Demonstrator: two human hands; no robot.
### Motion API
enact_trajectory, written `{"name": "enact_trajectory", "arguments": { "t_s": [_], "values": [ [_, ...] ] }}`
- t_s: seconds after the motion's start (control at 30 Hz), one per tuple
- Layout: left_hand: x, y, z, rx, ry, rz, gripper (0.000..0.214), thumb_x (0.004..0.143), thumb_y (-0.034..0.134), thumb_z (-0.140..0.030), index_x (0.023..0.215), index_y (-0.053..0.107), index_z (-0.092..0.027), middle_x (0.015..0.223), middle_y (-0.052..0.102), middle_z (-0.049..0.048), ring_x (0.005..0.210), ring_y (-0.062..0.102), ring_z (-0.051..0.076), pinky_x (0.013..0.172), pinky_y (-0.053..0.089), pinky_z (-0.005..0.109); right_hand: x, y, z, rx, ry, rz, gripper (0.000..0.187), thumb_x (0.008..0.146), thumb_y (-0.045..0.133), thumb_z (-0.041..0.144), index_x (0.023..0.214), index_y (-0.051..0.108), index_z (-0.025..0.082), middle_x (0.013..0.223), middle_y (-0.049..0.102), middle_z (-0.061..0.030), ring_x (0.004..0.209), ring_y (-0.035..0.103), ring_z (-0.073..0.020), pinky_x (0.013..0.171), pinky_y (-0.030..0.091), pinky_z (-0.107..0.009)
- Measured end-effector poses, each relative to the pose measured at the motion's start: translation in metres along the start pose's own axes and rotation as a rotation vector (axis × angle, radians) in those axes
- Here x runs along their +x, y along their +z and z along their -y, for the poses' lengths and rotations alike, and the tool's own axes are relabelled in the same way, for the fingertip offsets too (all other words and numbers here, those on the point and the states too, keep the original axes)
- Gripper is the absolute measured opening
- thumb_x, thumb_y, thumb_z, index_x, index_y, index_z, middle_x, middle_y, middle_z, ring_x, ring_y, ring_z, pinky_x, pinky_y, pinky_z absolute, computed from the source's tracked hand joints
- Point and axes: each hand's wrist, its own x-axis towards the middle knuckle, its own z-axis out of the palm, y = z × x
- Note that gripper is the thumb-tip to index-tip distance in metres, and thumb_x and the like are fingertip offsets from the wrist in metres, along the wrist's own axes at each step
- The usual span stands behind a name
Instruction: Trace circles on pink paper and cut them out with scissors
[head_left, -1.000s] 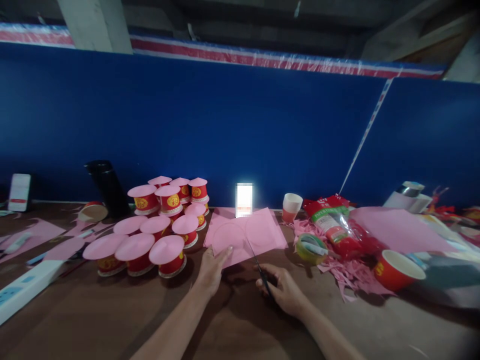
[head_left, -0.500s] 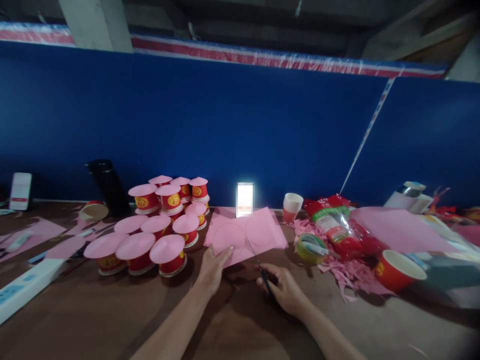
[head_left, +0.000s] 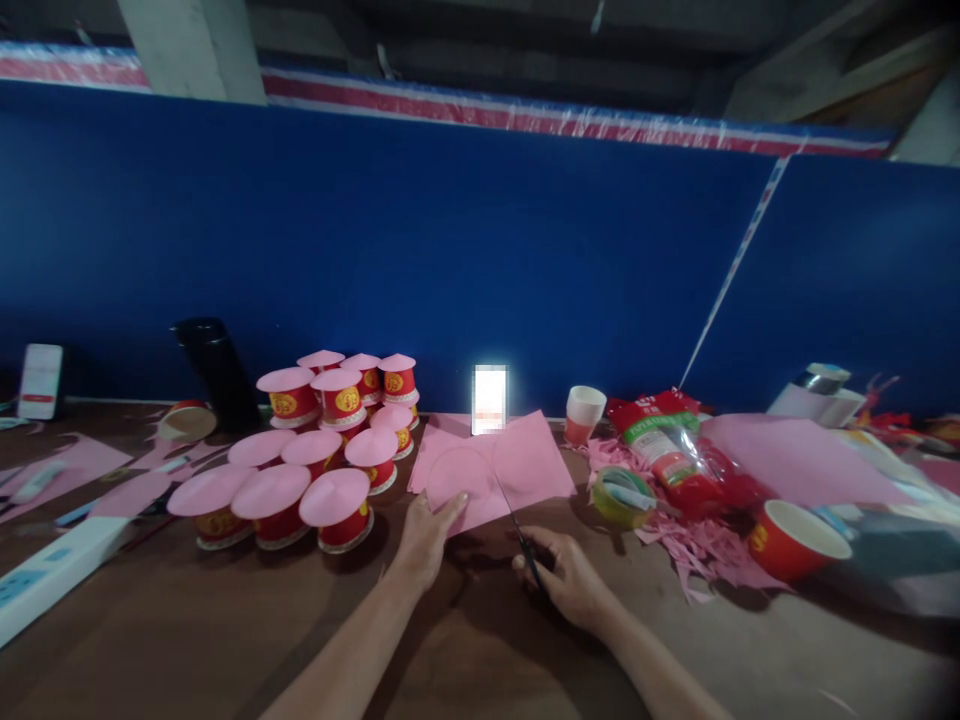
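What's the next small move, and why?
Probably a short snip along the circle outline: the right hand has the scissors with their blades at the pink paper, near the outline's right side, and the left hand grips the sheet's near edge.

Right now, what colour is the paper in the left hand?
Pink: the paper in the left hand shows best in the head view.

Pink paper (head_left: 480, 505), circle outlined. Left hand (head_left: 424, 540): gripping the paper's near left edge. Right hand (head_left: 566, 575): holding scissors (head_left: 529, 558), blades at the paper. Paper's far edge: lit phone (head_left: 489, 400), upright. Left of paper: red cups (head_left: 343, 533), pink caps (head_left: 334, 497). Right of paper: white-rimmed cup (head_left: 585, 408), tape roll (head_left: 602, 505), red packet (head_left: 658, 440).
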Motion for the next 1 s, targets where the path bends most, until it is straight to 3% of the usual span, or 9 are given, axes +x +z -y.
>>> {"name": "enact_trajectory", "arguments": {
  "t_s": [0.47, 0.7, 1.0],
  "values": [
    [-0.0042, 0.0016, -0.0041, 0.151, 0.029, 0.040, 0.036, 0.064, 0.067, -0.035, 0.089, 0.064, -0.010, 0.087, 0.068, 0.0110, 0.078, 0.062, 0.021, 0.072, 0.048, 0.032, 0.0011, -0.0011, -0.0036, 0.005, -0.012, -0.004, 0.029, 0.080, 0.051, 0.036, 0.095, 0.058, 0.013, 0.063, 0.051, 0.0005, 0.056, 0.045, -0.0106, 0.051, 0.037, -0.021],
    [-0.0032, 0.0020, -0.0030, 0.130, 0.017, 0.032, 0.037, 0.063, 0.068, -0.035, 0.091, 0.065, -0.011, 0.088, 0.068, 0.0091, 0.079, 0.062, 0.021, 0.074, 0.048, 0.032, 0.0012, -0.0013, -0.0037, -0.022, -0.007, -0.010, 0.025, 0.081, 0.049, 0.035, 0.088, 0.058, 0.013, 0.058, 0.049, 0.0017, 0.053, 0.044, -0.0101, 0.050, 0.036, -0.020],
    [-0.0039, 0.0029, -0.0038, 0.097, 0.001, 0.022, 0.037, 0.061, 0.070, -0.034, 0.089, 0.065, -0.011, 0.086, 0.068, 0.0100, 0.078, 0.062, 0.022, 0.072, 0.047, 0.032, 0.0015, -0.0015, -0.0040, -0.065, -0.020, -0.036, 0.029, 0.081, 0.049, 0.036, 0.095, 0.059, 0.013, 0.059, 0.050, 0.0007, 0.055, 0.044, -0.0114, 0.051, 0.037, -0.021]
  ]
}}
